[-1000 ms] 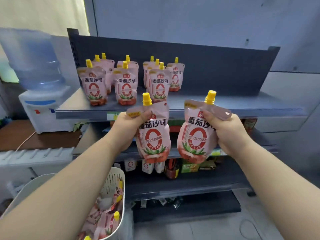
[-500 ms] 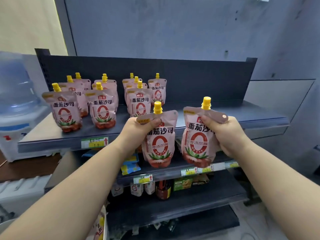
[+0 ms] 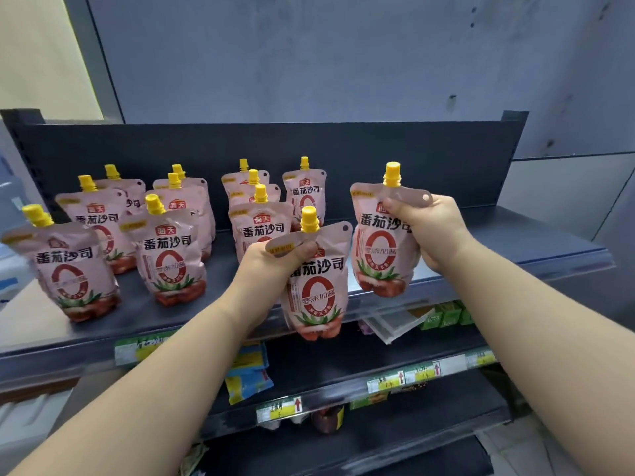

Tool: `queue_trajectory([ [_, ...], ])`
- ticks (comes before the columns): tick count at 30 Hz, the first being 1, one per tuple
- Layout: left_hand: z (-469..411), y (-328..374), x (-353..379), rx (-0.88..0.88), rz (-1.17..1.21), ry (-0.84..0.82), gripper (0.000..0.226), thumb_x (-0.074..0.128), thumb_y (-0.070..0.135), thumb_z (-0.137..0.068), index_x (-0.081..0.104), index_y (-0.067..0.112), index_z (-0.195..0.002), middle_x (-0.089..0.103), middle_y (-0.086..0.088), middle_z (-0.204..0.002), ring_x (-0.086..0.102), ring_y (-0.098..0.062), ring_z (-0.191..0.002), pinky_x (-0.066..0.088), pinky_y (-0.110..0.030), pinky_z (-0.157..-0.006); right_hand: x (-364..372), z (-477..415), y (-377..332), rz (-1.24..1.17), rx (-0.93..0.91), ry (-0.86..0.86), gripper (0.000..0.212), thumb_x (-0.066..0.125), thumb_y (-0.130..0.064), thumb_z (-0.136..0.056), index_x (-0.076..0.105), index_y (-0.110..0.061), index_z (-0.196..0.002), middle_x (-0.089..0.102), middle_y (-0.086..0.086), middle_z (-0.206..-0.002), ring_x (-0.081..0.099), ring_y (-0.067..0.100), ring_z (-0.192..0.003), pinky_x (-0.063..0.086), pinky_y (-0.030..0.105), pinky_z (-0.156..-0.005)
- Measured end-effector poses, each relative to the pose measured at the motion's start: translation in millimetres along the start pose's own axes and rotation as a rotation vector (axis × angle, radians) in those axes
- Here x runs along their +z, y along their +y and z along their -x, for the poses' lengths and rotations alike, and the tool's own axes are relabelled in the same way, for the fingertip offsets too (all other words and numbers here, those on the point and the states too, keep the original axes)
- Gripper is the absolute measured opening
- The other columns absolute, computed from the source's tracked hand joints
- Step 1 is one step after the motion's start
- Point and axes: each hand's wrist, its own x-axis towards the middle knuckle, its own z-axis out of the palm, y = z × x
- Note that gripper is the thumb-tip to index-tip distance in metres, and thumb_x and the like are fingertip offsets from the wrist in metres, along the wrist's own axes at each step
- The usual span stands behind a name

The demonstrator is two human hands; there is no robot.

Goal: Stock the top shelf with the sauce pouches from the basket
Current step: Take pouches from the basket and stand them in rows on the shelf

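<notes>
Two pouches: one in each hand, both upright.
Left hand: clenched round left pouch under its cap, before the top shelf edge.
Right hand: gripping right pouch top, over the shelf.

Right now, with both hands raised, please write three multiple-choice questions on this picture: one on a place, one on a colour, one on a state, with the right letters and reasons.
1. Where is the right pouch, in the right hand, relative to the standing pouches? A. left B. right C. behind
2. What colour are the caps? A. red B. yellow C. green
3. What does the left hand do? A. hangs open B. is curled on nothing C. grips the left pouch near its top

1 B: it is held right of them all.
2 B: every cap is yellow.
3 C: its fingers curl round the top.
</notes>
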Motion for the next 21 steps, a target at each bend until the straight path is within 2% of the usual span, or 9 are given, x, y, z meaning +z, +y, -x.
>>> queue_trajectory([
  [3, -13, -4, 10, -0.006, -0.012, 0.005, 0.021, 0.062, 0.020, -0.086, 0.067, 0.008, -0.102, 0.074, -0.011, -0.096, 0.072, -0.026, -0.090, 0.056, -0.042, -0.082, 6, -26, 6, -0.003, -0.001, -0.033, 0.006, 0.069, -0.013, -0.083, 0.066, -0.016, -0.079, 0.073, 0.002, -0.074, 0.071, 0.020, -0.068, 0.058, 0.038, -0.067],
  [5, -22, -5, 17, -0.006, -0.028, -0.001, 0.023, 0.061, 0.021, -0.087, 0.066, 0.007, -0.104, 0.075, -0.010, -0.095, 0.072, -0.024, -0.088, 0.057, -0.038, -0.079, 9, -46, 12, -0.021, 0.003, -0.059, 0.006, 0.069, -0.014, -0.083, 0.066, -0.015, -0.079, 0.073, 0.005, -0.077, 0.072, 0.023, -0.071, 0.059, 0.040, -0.068],
  [8, -35, -5, 29, -0.001, -0.089, 0.008, 0.020, 0.060, 0.023, -0.088, 0.067, 0.007, -0.097, 0.075, -0.002, -0.079, 0.072, -0.011, -0.067, 0.055, -0.019, -0.059, 15, -79, 24, -0.056, 0.017, -0.113, 0.004, 0.070, -0.013, -0.082, 0.067, -0.012, -0.080, 0.073, 0.008, -0.078, 0.072, 0.029, -0.075, 0.059, 0.047, -0.073],
  [9, -39, -5, 34, 0.001, -0.107, 0.023, 0.018, 0.060, 0.022, -0.088, 0.067, 0.007, -0.094, 0.074, 0.001, -0.072, 0.069, -0.007, -0.059, 0.051, -0.014, -0.052, 17, -90, 29, -0.068, 0.022, -0.135, 0.004, 0.070, -0.012, -0.082, 0.067, -0.011, -0.080, 0.073, 0.009, -0.078, 0.072, 0.030, -0.075, 0.058, 0.049, -0.073],
  [10, -44, -5, 38, 0.002, -0.122, 0.037, 0.017, 0.060, 0.022, -0.088, 0.067, 0.007, -0.093, 0.074, 0.001, -0.072, 0.069, -0.007, -0.058, 0.051, -0.014, -0.051, 19, -101, 34, -0.071, 0.027, -0.157, 0.004, 0.070, -0.013, -0.082, 0.067, -0.011, -0.081, 0.073, 0.010, -0.079, 0.072, 0.031, -0.076, 0.058, 0.051, -0.074],
  [13, -60, -7, 48, -0.003, -0.167, 0.079, 0.019, 0.060, 0.022, -0.088, 0.068, 0.008, -0.097, 0.076, -0.006, -0.087, 0.073, -0.018, -0.080, 0.059, -0.027, -0.069, 24, -128, 49, -0.071, 0.040, -0.228, 0.008, 0.070, -0.014, -0.082, 0.067, -0.007, -0.083, 0.072, 0.015, -0.084, 0.071, 0.034, -0.080, 0.058, 0.052, -0.075],
  [15, -69, -10, 55, 0.004, -0.169, 0.097, 0.019, 0.061, 0.021, -0.087, 0.069, 0.008, -0.098, 0.075, -0.008, -0.090, 0.072, -0.022, -0.084, 0.059, -0.033, -0.074, 27, -145, 57, -0.076, 0.041, -0.288, 0.008, 0.069, -0.013, -0.083, 0.067, -0.006, -0.082, 0.072, 0.014, -0.083, 0.071, 0.033, -0.080, 0.058, 0.049, -0.073],
  [19, -84, -18, 72, 0.055, -0.203, 0.150, 0.020, 0.061, 0.019, -0.087, 0.070, 0.005, -0.098, 0.075, -0.010, -0.091, 0.072, -0.020, -0.084, 0.059, -0.028, -0.073, 37, -172, 69, -0.102, 0.054, -0.373, 0.008, 0.070, -0.015, -0.084, 0.067, -0.008, -0.081, 0.071, 0.002, -0.068, 0.070, 0.020, -0.064, 0.058, 0.036, -0.061],
  [21, -92, -21, 78, 0.066, -0.218, 0.191, 0.017, 0.060, 0.018, -0.088, 0.070, 0.006, -0.097, 0.075, -0.008, -0.089, 0.072, -0.019, -0.083, 0.059, -0.027, -0.072, 45, -184, 76, -0.121, 0.103, -0.401, 0.011, 0.070, -0.017, -0.083, 0.066, -0.006, -0.082, 0.069, 0.001, -0.067, 0.068, 0.017, -0.061, 0.057, 0.032, -0.057],
])
